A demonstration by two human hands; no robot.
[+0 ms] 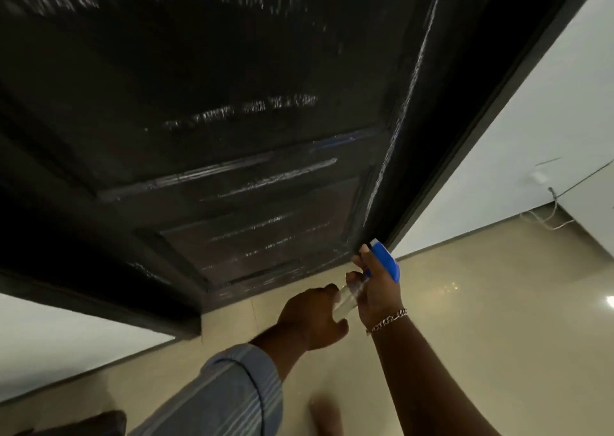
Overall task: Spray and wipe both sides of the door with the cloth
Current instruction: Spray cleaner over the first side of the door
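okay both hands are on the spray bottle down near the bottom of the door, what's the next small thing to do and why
Probably squeeze the trigger. The right hand holds the clear spray bottle with the blue head near the lower corner of the dark panelled door, the left hand steadies its body, and no cloth is visible.

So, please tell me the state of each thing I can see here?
door: wet streaks on the dark panels.
spray bottle: held by both hands, nozzle toward the door's lower edge.
left hand: fingers curled round the clear bottle body.
right hand: grips the blue spray head.
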